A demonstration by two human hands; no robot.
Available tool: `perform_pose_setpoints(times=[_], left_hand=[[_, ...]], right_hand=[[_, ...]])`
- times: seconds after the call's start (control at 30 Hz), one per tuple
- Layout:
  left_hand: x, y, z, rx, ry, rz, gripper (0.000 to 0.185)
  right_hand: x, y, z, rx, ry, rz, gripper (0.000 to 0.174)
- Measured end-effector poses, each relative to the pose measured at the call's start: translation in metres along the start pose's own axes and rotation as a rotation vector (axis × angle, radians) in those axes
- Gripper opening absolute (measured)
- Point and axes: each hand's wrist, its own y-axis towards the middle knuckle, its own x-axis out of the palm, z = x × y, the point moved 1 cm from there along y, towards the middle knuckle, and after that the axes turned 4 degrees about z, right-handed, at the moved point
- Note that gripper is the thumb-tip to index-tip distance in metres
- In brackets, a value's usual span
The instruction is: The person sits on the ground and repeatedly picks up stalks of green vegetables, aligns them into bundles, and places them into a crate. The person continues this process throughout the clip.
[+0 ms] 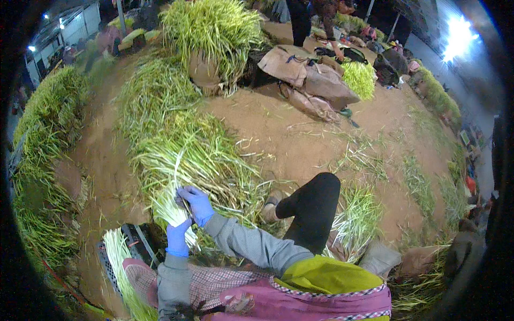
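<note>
My left hand (178,239), in a blue-purple glove, closes around a small bundle of pale green stalks (170,212) with white ends. Right beside it, my right hand (197,204), in a matching glove, has its fingers pinched at the bundle's side. A thin whitish strip (176,166) rises from those fingers; whether it is a stalk or a tie is unclear. Beyond my hands lies a large heap of long green leafy stalks (204,160). Trimmed pale stalks (122,257) lie in a black plastic crate (138,238) beside my left forearm.
Loose stalks (359,216) lie beyond my bent knee (313,200). A tall sheaf (213,32) stands ahead, near brown sacking (309,74). A person (317,20) bends over a bright green bundle (358,80). More heaps (48,132) line the left side of the earth floor (257,116).
</note>
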Motion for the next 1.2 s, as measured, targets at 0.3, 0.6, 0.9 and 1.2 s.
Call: perform_pose_setpoints(times=[0.3,0.6,0.9,1.2], left_hand=[[-0.003,0.007,0.002,0.032,-0.140,0.028,0.035],[-0.016,0.016,0.028,-0.005,-0.214,0.083,0.030],[-0.052,0.042,0.080,0.173,-0.425,0.218,0.032],[0.095,-0.008,0.079,0.425,-0.510,0.083,0.042]], right_hand=[[-0.018,0.001,-0.008,-0.313,-0.898,-0.051,0.016],[-0.013,-0.034,-0.055,0.084,-0.637,-0.563,0.012],[-0.126,-0.054,-0.105,0.308,-2.011,-0.926,0.029],[0.018,-0.045,-0.094,-0.341,-0.240,-0.367,0.049]])
